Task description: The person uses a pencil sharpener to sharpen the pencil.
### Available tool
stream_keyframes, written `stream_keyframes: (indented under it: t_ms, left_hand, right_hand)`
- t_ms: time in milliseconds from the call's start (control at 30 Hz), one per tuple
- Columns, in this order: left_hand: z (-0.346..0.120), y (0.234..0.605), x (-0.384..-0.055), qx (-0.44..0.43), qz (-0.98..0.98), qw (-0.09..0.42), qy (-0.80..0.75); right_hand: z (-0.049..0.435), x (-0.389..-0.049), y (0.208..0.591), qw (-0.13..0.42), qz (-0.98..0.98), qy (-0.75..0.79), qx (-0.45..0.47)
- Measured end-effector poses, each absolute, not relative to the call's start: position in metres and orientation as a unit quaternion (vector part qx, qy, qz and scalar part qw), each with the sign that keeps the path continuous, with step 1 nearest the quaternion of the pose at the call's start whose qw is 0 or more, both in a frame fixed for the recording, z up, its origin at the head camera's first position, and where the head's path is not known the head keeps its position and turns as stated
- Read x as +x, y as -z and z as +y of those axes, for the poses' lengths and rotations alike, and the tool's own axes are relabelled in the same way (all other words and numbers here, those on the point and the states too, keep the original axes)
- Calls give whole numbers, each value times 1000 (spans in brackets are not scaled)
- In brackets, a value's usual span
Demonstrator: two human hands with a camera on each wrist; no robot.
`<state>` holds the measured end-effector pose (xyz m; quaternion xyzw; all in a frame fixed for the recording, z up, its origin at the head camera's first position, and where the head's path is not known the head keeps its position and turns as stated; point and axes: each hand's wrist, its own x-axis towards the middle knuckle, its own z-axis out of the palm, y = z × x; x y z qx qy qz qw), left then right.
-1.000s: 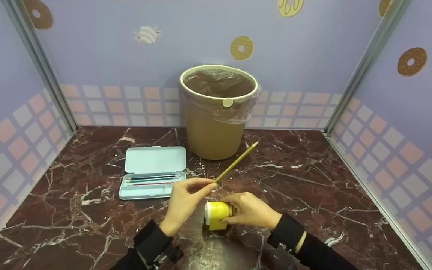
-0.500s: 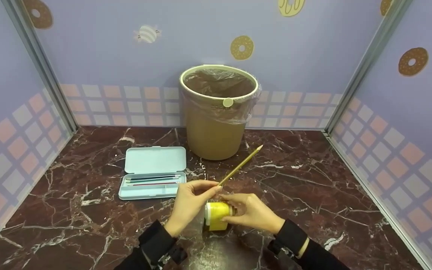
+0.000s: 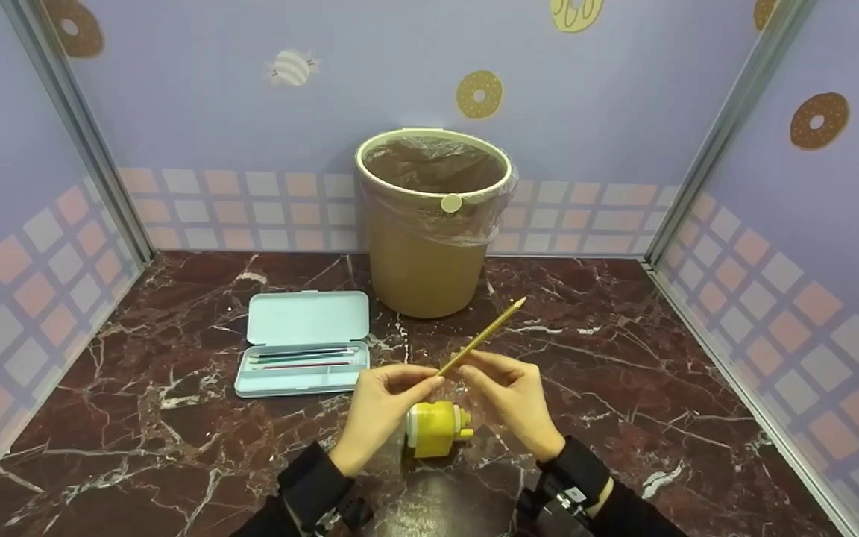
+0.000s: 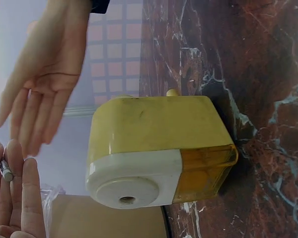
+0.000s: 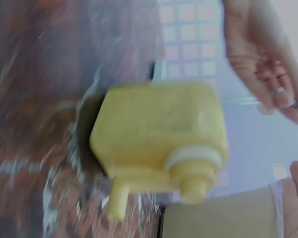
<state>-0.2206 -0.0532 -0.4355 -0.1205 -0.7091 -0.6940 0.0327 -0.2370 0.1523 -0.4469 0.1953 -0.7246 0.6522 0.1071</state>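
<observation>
My left hand (image 3: pixel 379 409) pinches a gold pencil (image 3: pixel 488 330) by its lower end, the sharpened tip slanting up and away to the right. My right hand (image 3: pixel 517 397) is beside the pencil, thumb and fingertips right at its shaft, fingers spread rather than curled round it. Below both hands stands a yellow pencil sharpener (image 3: pixel 433 429) with a crank handle (image 5: pixel 118 201) on its right side. Its white front with a round pencil hole shows in the left wrist view, above an orange see-through shavings drawer (image 4: pixel 203 173). Neither hand touches the sharpener.
A light blue pencil case (image 3: pixel 309 317) lies with its lid up at the left, several pencils (image 3: pixel 303 356) inside. Behind stands a tan waste bin (image 3: pixel 426 268) lined with a clear bag. Patterned panels (image 3: pixel 213 112) enclose the dark marble-look tabletop (image 3: pixel 623 418).
My right hand has let go of the sharpener and moved up to the pencil. My left hand has shifted slightly right with the pencil, whose tip is a little lower.
</observation>
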Motion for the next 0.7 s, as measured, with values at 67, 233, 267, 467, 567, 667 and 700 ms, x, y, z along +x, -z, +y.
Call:
stream_keyframes:
  t_ms: [67,233,267,467,567,667,700]
  left_hand:
    - [-53,437,-221,-118,-709,32,694]
    - [-52,439,-220,-118,-708,24,696]
    - [-52,440,-220,-118,-709,23,695]
    - [-51,442,-220,-124,-711,20,692]
    - [-51,443,-220,-130,-714,21,687]
    - [-52,444,-220,-136,-727,27,672]
    - [-52,444,-220,-139,-734,30,664]
  right_hand:
    - [149,-236,444,107,-715,-671,164]
    - [144,-237,442,100,-686,-710,122]
    - [143,-237,441,99,-682,-715,120]
    - [139,-236,440,103,-663,-734,107]
    - [138,-236,440,102,-662,-735,106]
    - [139,-236,441,103,-670,-726,114]
    - [140,-237,441,103,-675,-721,118]
